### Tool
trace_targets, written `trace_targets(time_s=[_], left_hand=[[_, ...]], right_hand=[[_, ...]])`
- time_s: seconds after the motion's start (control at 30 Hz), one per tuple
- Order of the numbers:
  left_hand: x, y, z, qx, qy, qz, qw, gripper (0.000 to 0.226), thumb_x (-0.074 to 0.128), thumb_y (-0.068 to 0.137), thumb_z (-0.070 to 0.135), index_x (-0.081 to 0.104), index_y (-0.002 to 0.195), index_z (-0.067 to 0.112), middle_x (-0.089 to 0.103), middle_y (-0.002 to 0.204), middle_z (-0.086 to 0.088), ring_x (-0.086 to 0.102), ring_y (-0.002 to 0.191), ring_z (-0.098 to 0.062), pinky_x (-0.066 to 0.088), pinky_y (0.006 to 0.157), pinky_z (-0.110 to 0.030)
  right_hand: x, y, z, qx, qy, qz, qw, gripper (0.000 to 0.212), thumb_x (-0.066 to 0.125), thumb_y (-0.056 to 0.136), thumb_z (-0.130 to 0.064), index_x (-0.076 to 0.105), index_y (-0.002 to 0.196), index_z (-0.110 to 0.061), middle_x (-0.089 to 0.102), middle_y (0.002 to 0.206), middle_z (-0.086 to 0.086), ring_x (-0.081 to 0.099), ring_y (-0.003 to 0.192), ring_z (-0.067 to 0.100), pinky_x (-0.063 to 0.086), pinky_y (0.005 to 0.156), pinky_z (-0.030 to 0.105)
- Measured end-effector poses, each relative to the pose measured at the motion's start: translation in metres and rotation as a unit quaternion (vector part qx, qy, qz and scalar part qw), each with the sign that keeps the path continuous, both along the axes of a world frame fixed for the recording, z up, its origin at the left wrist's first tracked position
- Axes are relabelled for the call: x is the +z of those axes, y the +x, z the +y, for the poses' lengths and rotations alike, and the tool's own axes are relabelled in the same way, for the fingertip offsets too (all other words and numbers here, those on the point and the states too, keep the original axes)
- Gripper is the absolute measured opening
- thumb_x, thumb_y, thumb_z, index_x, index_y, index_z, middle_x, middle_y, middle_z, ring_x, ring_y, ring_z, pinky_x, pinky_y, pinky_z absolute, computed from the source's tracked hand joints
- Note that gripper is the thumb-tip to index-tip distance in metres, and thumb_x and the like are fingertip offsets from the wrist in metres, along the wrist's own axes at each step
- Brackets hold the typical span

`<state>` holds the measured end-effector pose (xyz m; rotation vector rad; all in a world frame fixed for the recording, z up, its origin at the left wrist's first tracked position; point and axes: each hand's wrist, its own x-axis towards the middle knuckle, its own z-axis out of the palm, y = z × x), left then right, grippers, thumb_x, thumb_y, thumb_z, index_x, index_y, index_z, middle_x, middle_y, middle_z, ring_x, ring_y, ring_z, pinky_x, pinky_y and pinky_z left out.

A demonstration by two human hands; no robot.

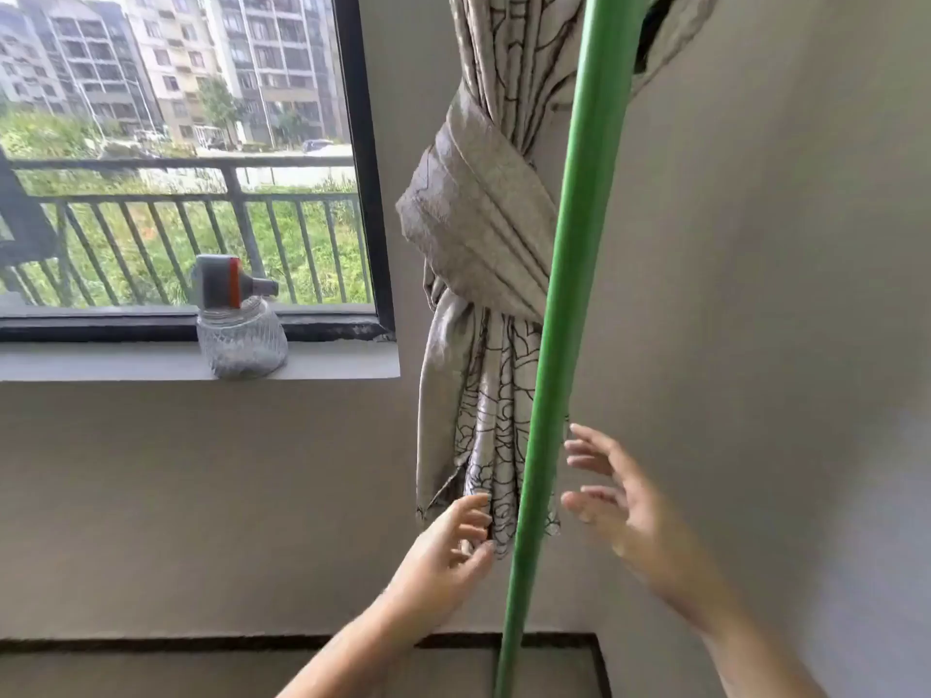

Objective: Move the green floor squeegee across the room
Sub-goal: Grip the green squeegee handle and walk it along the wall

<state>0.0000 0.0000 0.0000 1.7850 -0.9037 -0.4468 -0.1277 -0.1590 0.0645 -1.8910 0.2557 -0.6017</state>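
A long green pole [559,314], the handle of the floor squeegee, stands nearly upright in the corner of a room, leaning slightly to the right toward its top. Its upper end runs out of view at the top edge and its lower end runs out at the bottom edge, so the blade is not visible. The pole crosses in front of a patterned curtain [483,234], which is gathered and tied with a broad band of the same cloth and hangs against the pale wall [755,244].

The left hand [443,551] is just left of the pole, fingers loosely spread and reaching toward the curtain's lower hem; it grips nothing. The right hand [629,506] is just right of the pole, palm turned inward and fingers splayed, also empty. Neither hand clearly touches the pole, which stands between them.

To the left, a dark-framed window [362,158] looks out on a railing, greenery and apartment blocks. On the windowsill [101,362] stands a clear spray bottle [241,340] with a grey and orange nozzle head, well apart from the pole.
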Motion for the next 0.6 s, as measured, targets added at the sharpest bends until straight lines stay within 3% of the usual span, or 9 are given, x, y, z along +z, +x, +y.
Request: trace_targets(time_s=[0.1,0.2,0.3,0.43,0.6], left_hand=[[0.005,-0.009,-0.025,-0.046,0.059,0.000,0.997,0.039,0.057,0.085,0.017,0.048,0.121,0.030,0.063,0.110,0.003,0.058,0.103,-0.004,0.051,0.091,-0.029],[-0.004,-0.021,-0.036,-0.034,0.076,0.000,0.997,0.024,0.055,0.082,0.025,0.053,0.106,0.026,0.067,0.095,0.001,0.064,0.089,-0.014,0.053,0.087,-0.037],[-0.011,-0.025,-0.037,-0.008,0.061,0.008,0.998,0.018,0.051,0.083,0.029,0.053,0.099,0.022,0.068,0.098,-0.007,0.066,0.092,-0.017,0.054,0.086,-0.041],[-0.010,-0.033,-0.033,-0.013,0.056,-0.003,0.998,0.010,0.050,0.088,0.020,0.052,0.098,0.019,0.068,0.098,-0.008,0.065,0.091,-0.016,0.054,0.085,-0.040],[-0.009,-0.053,-0.015,-0.053,0.056,-0.025,0.997,0.011,0.051,0.086,0.025,0.052,0.095,0.018,0.068,0.094,-0.009,0.064,0.089,-0.022,0.053,0.084,-0.044]], right_hand=[[0.003,0.018,0.005,0.048,-0.025,0.038,0.998,0.052,0.062,0.074,-0.049,0.042,0.121,-0.043,0.057,0.119,-0.012,0.053,0.112,0.003,0.045,0.092,0.025],[-0.001,0.025,0.011,0.051,-0.017,0.034,0.998,0.038,0.061,0.073,-0.037,0.053,0.110,-0.030,0.068,0.101,-0.001,0.066,0.093,0.010,0.055,0.080,0.024],[-0.007,0.026,0.011,0.030,-0.018,0.009,0.999,0.024,0.062,0.079,-0.024,0.056,0.103,-0.024,0.070,0.095,0.007,0.067,0.086,0.011,0.055,0.075,0.021],[-0.008,0.019,0.018,0.005,-0.037,0.013,0.999,0.016,0.062,0.082,-0.023,0.056,0.096,-0.029,0.071,0.093,0.004,0.066,0.086,0.010,0.054,0.074,0.019],[-0.006,-0.016,0.047,-0.066,-0.052,0.016,0.996,0.018,0.063,0.081,-0.025,0.059,0.098,-0.025,0.073,0.093,-0.003,0.067,0.089,0.005,0.052,0.083,0.021]])
